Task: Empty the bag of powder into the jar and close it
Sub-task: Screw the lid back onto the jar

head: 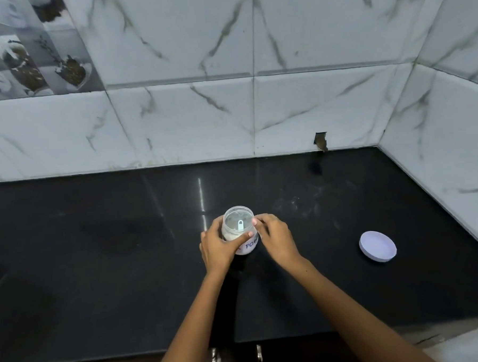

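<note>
A small clear jar [242, 245] stands on the black counter [98, 257], partly filled with white powder and bearing a handwritten label. A translucent inner seal with a small tab [239, 222] covers its mouth. My left hand [218, 248] wraps the jar's left side, thumb across the front. My right hand [275, 238] rests against the right side, fingertips pinched at the rim. The jar's white outer lid [377, 246] lies flat on the counter well to the right. No bag is in view.
Marble-patterned tiled walls [256, 110] close the counter at the back and on the right. A small hole in the tile [320, 141] sits at the counter line. Faint powder smears [302, 205] mark the counter behind the jar. Cabinet handles [236, 358] show below the front edge.
</note>
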The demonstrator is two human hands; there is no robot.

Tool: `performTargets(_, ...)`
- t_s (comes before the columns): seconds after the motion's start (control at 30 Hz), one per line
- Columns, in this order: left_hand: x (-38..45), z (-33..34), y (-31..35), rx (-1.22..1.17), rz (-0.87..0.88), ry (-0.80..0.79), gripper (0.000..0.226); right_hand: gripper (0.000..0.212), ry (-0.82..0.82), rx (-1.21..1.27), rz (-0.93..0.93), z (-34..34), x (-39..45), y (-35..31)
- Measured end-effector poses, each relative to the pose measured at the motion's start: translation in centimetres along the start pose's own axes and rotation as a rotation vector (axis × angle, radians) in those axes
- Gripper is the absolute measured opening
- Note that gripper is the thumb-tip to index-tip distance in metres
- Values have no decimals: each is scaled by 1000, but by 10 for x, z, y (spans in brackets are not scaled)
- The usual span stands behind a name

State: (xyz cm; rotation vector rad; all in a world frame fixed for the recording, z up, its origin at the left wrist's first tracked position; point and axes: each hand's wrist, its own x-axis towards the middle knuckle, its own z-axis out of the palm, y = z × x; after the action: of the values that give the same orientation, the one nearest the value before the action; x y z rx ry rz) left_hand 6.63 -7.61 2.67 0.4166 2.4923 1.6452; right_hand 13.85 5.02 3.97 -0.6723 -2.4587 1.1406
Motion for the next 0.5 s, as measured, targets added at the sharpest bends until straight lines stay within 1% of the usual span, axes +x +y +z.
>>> performTargets(0.17, 11, 46, 23, 11, 102, -65, 69, 30, 113, 27, 49, -37, 8, 28)
performTargets(0.23, 14, 66, 31, 20, 135, -103, 67, 29, 159, -25, 74, -56, 7, 43)
performTargets(0.3, 15, 82, 37, 23, 165, -122, 66, 26, 235, -157, 116, -74, 3, 62)
performTargets(0.4, 19, 96, 37, 22, 202, -127, 67, 23, 314, -444, 203, -98, -8, 95)
performTargets(0.5, 25, 104, 34, 17, 217, -149, 67, 25, 254, -743, 305, -111, -23, 125)
